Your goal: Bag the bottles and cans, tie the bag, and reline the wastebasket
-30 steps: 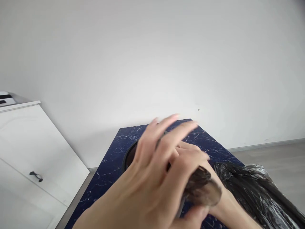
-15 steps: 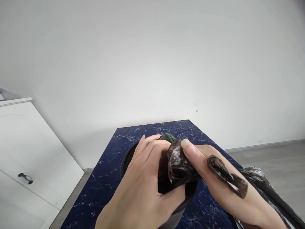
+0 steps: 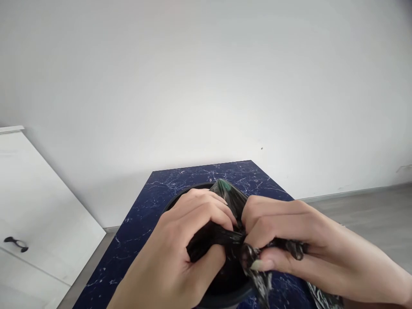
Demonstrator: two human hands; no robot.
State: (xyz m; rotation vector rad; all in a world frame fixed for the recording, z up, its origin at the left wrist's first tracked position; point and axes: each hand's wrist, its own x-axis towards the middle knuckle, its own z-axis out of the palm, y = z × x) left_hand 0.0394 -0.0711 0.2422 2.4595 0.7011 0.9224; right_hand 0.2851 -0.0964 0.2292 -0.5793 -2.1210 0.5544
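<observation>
A round black bin [image 3: 232,297] stands on a blue marbled table, its rim partly covered by my hands. Thin black plastic of a garbage bag [image 3: 234,198] rises out of it, with a greenish patch near the far rim. My left hand [image 3: 185,240] reaches over the bin's left side, fingers and thumb curled around a gathered strand of the bag. Just to its right, my right hand [image 3: 292,234] pinches a twisted, bunched part of the same plastic between thumb and fingers. A loose end hangs below the right thumb.
The table top [image 3: 135,223] has a blue, white-veined surface and stands near a pale wall [image 3: 199,86]. A white cabinet [image 3: 41,206] with a dark handle is at the left. More black plastic [image 3: 325,296] hangs at the table's right edge, above grey flooring [image 3: 360,214].
My right hand has turned knuckles-up and come down against the bag, pinching a twisted strand. The plastic between my hands is now pulled taut, and the bin's opening shows more.
</observation>
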